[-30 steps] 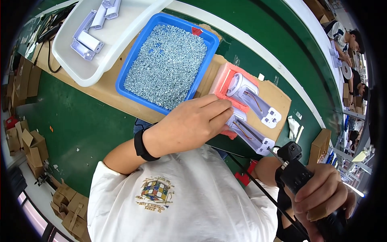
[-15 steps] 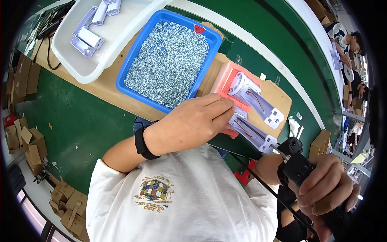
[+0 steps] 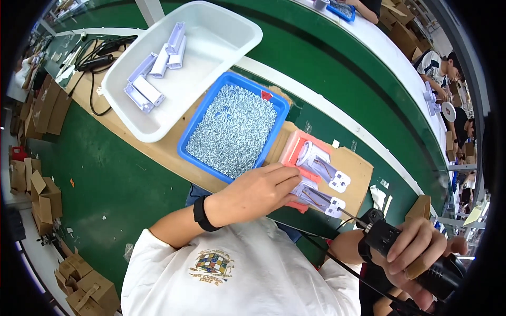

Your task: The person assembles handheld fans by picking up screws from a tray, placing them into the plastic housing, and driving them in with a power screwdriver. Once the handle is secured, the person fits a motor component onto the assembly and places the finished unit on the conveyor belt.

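1. Right of centre in the frame, the lower housing (image 3: 316, 200), pale plastic with wires inside, lies against a pink foam block (image 3: 290, 151), beside the upper housing (image 3: 322, 162).
2. The left hand (image 3: 258, 190) has its fingers together at the lower housing's round end; their tips are hidden, so I cannot tell whether they pinch or press.
3. At lower right, the right hand (image 3: 414, 250) wraps firmly around a black power screwdriver (image 3: 383, 237), its shaft reaching the lower housing's flat end.
4. At upper centre, a blue tray (image 3: 205, 167) holds screws (image 3: 232, 129).
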Demonstrator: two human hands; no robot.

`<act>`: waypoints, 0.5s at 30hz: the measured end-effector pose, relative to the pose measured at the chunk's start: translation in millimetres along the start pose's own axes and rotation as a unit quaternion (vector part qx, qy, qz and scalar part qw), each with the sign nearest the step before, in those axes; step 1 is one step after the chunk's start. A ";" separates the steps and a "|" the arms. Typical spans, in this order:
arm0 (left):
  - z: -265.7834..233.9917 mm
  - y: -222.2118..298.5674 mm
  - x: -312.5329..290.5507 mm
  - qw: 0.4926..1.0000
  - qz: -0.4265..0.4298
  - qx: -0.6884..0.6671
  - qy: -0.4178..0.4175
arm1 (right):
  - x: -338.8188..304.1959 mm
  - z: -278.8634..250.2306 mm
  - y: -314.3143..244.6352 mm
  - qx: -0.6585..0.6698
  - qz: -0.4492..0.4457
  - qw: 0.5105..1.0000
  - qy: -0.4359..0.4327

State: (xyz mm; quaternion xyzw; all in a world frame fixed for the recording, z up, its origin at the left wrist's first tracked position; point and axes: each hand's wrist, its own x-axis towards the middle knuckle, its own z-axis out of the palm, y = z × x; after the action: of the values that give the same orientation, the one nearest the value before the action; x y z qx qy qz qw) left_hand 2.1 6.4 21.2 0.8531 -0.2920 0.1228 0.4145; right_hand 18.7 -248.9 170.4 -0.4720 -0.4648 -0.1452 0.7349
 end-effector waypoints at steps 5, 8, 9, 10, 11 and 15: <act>-27.6 -30.2 -14.4 0.989 -0.081 0.118 -0.033 | 2.3 -10.8 -16.0 0.056 0.070 0.991 -0.103; -38.5 -44.2 -20.2 0.958 -0.149 0.226 -0.094 | 4.3 -9.6 -13.8 0.066 0.067 0.989 -0.113; -39.0 -44.3 -19.1 0.955 -0.147 0.235 -0.103 | 4.5 -8.7 -12.6 0.058 0.067 0.990 -0.110; -38.0 -42.9 -17.7 0.953 -0.145 0.243 -0.112 | 4.8 -8.3 -12.3 0.051 0.069 0.990 -0.108; -37.2 -42.0 -17.1 0.950 -0.144 0.250 -0.120 | 5.0 -7.9 -11.6 0.043 0.070 0.991 -0.107; -30.0 -40.4 -18.6 0.963 -0.131 0.236 -0.014 | 4.5 -9.5 -9.0 0.043 0.053 0.992 -0.104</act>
State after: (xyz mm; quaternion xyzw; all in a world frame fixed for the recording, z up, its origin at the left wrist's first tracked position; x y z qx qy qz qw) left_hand 12.5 56.8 6.0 0.9592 -0.1466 0.1208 0.2095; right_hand 20.4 -260.3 177.9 -0.4764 -0.5187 -0.0358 0.7090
